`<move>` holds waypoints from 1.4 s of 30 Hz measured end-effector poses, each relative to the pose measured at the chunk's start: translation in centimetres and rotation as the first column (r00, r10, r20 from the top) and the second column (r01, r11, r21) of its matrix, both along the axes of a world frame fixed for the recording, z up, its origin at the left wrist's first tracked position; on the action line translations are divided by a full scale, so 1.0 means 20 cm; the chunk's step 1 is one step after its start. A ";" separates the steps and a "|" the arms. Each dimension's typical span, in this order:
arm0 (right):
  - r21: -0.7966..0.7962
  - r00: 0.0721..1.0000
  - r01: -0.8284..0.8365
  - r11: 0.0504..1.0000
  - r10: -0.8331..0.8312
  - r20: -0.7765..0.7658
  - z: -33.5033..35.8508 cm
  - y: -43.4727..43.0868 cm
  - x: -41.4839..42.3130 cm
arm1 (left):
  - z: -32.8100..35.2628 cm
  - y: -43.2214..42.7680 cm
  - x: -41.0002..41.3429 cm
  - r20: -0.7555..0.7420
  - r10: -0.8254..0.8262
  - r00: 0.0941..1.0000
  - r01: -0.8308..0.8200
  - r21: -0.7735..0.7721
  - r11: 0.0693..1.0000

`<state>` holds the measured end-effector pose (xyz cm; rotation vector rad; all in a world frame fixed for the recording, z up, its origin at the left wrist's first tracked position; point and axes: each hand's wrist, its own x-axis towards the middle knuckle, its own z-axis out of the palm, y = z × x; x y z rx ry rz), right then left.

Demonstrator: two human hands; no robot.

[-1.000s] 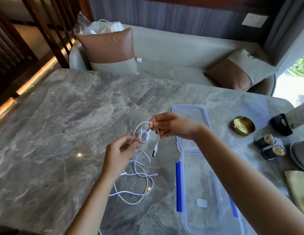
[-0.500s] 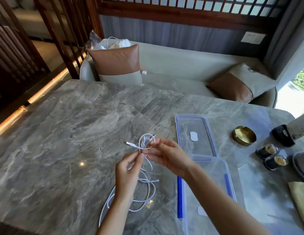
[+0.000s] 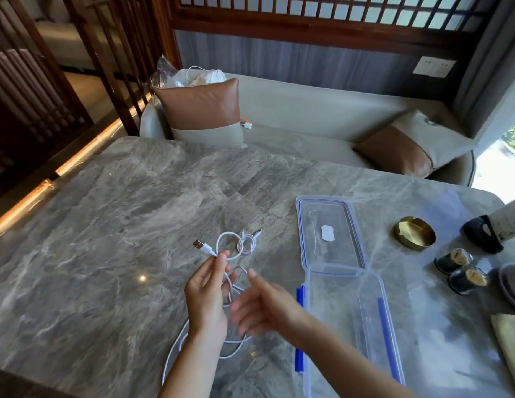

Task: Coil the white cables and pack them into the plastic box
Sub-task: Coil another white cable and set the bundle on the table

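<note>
Pinching the white cable [image 3: 228, 232] just behind its USB plug [image 3: 199, 245], the left hand [image 3: 206, 294] has thumb and forefinger closed on it and the other fingers loosely curled below; the plug sticks out up and to the left of the fingertips. Above the pinch the cable makes one open loop plus a small tangle with two thin connector ends poking up. The rest trails under both hands in slack loops on the marble table [image 3: 107, 225], toward its near edge. The right hand [image 3: 259, 308] is motion-blurred, just right of the left hand, with fingers spread and roughly straight and nothing visibly in it; I cannot tell whether it touches a strand. The plastic box [image 3: 345, 317] sits right of the hands, running to the near edge, open, blue clips on its long sides, with no cable inside. Its lid [image 3: 328, 214] lies flat at the box's far end, touching it. A brass ashtray [image 3: 414, 232] and two small dark jars [image 3: 453, 259] sit near the table's right edge.
</note>
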<state>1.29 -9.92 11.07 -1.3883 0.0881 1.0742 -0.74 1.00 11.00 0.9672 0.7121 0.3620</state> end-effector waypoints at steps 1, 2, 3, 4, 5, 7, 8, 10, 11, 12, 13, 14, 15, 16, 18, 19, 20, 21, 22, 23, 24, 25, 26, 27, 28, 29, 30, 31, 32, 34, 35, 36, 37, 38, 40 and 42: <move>-0.009 0.998 -0.043 0.999 0.043 -0.053 -0.01 0.01 -0.02 | 0.00 -0.01 0.00 -0.004 -0.015 1.000 0.015 -0.004 1.000; 0.003 0.993 -0.033 0.999 0.033 -0.115 -0.01 0.01 -0.03 | 0.01 -0.01 0.00 -0.003 -0.038 0.999 0.038 0.000 0.999; 0.027 0.981 0.021 0.999 -0.015 -0.192 -0.02 0.01 -0.04 | 0.02 -0.01 -0.01 0.005 -0.067 0.998 0.067 0.014 0.998; 0.056 0.957 0.096 0.994 -0.077 -0.279 -0.02 0.02 -0.05 | 0.03 0.00 -0.01 0.017 -0.101 0.995 0.100 0.039 0.994; 0.085 0.921 0.173 0.981 -0.131 -0.366 -0.02 0.03 -0.06 | 0.04 0.01 -0.02 0.030 -0.137 0.990 0.135 0.072 0.988; 0.112 0.837 0.297 0.948 -0.202 -0.508 -0.01 0.07 -0.09 | 0.07 0.04 -0.04 0.048 -0.213 0.976 0.204 0.151 0.967; 0.113 0.804 0.339 0.934 -0.225 -0.551 -0.01 0.09 -0.11 | 0.07 0.06 -0.06 0.044 -0.245 0.969 0.232 0.194 0.953; 0.104 0.758 0.413 0.905 -0.279 -0.589 -0.02 0.12 -0.14 | 0.07 0.08 -0.09 0.010 -0.285 0.958 0.271 0.276 0.922; 0.094 0.739 0.453 0.887 -0.314 -0.597 -0.02 0.14 -0.15 | 0.07 0.09 -0.11 -0.006 -0.289 0.957 0.277 0.302 0.912; 0.084 0.715 0.500 0.862 -0.356 -0.602 -0.02 0.15 -0.16 | 0.06 0.11 -0.12 -0.017 -0.282 0.959 0.273 0.316 0.908; 0.079 0.689 0.551 0.831 -0.399 -0.605 -0.03 0.15 -0.17 | 0.05 0.13 -0.13 -0.026 -0.271 0.962 0.264 0.324 0.908; 0.094 0.678 0.591 0.801 -0.430 -0.597 -0.03 0.15 -0.18 | 0.04 0.16 -0.15 -0.038 -0.261 0.965 0.259 0.333 0.907; 0.123 0.693 0.606 0.786 -0.445 -0.566 -0.03 0.15 -0.19 | 0.02 0.19 -0.16 -0.057 -0.259 0.964 0.262 0.350 0.899; 0.160 0.732 0.596 0.787 -0.451 -0.511 -0.04 0.14 -0.20 | 0.01 0.22 -0.17 -0.085 -0.264 0.961 0.277 0.377 0.884; 0.229 0.823 0.543 0.808 -0.458 -0.336 -0.03 0.13 -0.23 | 0.00 0.28 -0.20 -0.152 -0.295 0.943 0.332 0.448 0.830; 0.247 0.855 0.514 0.821 -0.468 -0.225 -0.02 0.12 -0.23 | -0.01 0.30 -0.21 -0.190 -0.324 0.927 0.375 0.493 0.785; 0.253 0.876 0.481 0.839 -0.471 -0.103 -0.02 0.11 -0.24 | -0.01 0.31 -0.22 -0.233 -0.360 0.904 0.428 0.540 0.725; 0.247 0.886 0.445 0.861 -0.463 0.018 -0.02 0.10 -0.24 | 0.00 0.32 -0.23 -0.275 -0.399 0.875 0.482 0.574 0.661; 0.238 0.888 0.406 0.882 -0.443 0.126 -0.03 0.09 -0.24 | 0.00 0.33 -0.24 -0.311 -0.431 0.847 0.528 0.592 0.609; 0.227 0.885 0.369 0.902 -0.415 0.211 -0.03 0.08 -0.23 | 0.01 0.33 -0.24 -0.338 -0.454 0.824 0.560 0.602 0.569; 0.216 0.882 0.330 0.919 -0.381 0.277 -0.03 0.06 -0.23 | 0.01 0.34 -0.24 -0.364 -0.467 0.806 0.585 0.616 0.528; 0.202 0.877 0.290 0.936 -0.344 0.335 -0.03 0.05 -0.22 | 0.02 0.34 -0.24 -0.388 -0.477 0.788 0.604 0.635 0.482; 0.181 0.869 0.252 0.951 -0.304 0.389 -0.03 0.04 -0.22 | 0.04 0.34 -0.24 -0.411 -0.487 0.771 0.622 0.651 0.435; 0.151 0.857 0.221 0.964 -0.265 0.441 -0.04 0.03 -0.21 | 0.05 0.34 -0.24 -0.428 -0.500 0.753 0.639 0.659 0.396; 0.112 0.841 0.203 0.973 -0.232 0.490 -0.05 0.01 -0.20 | 0.05 0.34 -0.24 -0.442 -0.516 0.734 0.655 0.662 0.364; 0.073 0.821 0.200 0.977 -0.208 0.532 -0.05 0.00 -0.19 | 0.06 0.34 -0.23 -0.460 -0.530 0.713 0.673 0.663 0.330; 0.046 0.806 0.202 0.978 -0.193 0.560 -0.06 -0.01 -0.18 | 0.06 0.34 -0.23 -0.481 -0.539 0.691 0.690 0.661 0.294; 0.035 0.803 0.197 0.980 -0.182 0.567 -0.06 -0.02 -0.18 | 0.07 0.34 -0.23 -0.500 -0.545 0.673 0.706 0.655 0.270; 0.045 0.818 0.179 0.983 -0.174 0.548 -0.06 -0.03 -0.17 | 0.07 0.34 -0.22 -0.505 -0.550 0.665 0.714 0.647 0.268; 0.105 0.870 0.118 0.987 -0.153 0.468 -0.05 -0.04 -0.16 | 0.07 0.34 -0.21 -0.468 -0.565 0.679 0.707 0.624 0.333; 0.130 0.889 0.084 0.988 -0.133 0.438 -0.04 -0.04 -0.15 | 0.08 0.33 -0.21 -0.439 -0.572 0.693 0.697 0.611 0.375; 0.146 0.901 0.049 0.988 -0.106 0.420 -0.02 -0.05 -0.15 | 0.08 0.33 -0.21 -0.411 -0.589 0.696 0.696 0.589 0.411; 0.161 0.912 0.009 0.987 -0.074 0.404 -0.01 -0.06 -0.14 | 0.09 0.33 -0.21 -0.379 -0.626 0.681 0.710 0.550 0.439; 0.174 0.922 -0.034 0.984 -0.036 0.386 0.01 -0.08 -0.12 | 0.09 0.34 -0.21 -0.348 -0.673 0.653 0.737 0.497 0.458; 0.193 0.936 -0.126 0.973 0.052 0.348 0.04 -0.12 -0.09 | 0.10 0.35 -0.21 -0.314 -0.763 0.565 0.808 0.396 0.436; 0.188 0.931 -0.205 0.961 0.132 0.339 0.07 -0.15 -0.05 | 0.12 0.34 -0.20 -0.341 -0.807 0.482 0.859 0.365 0.358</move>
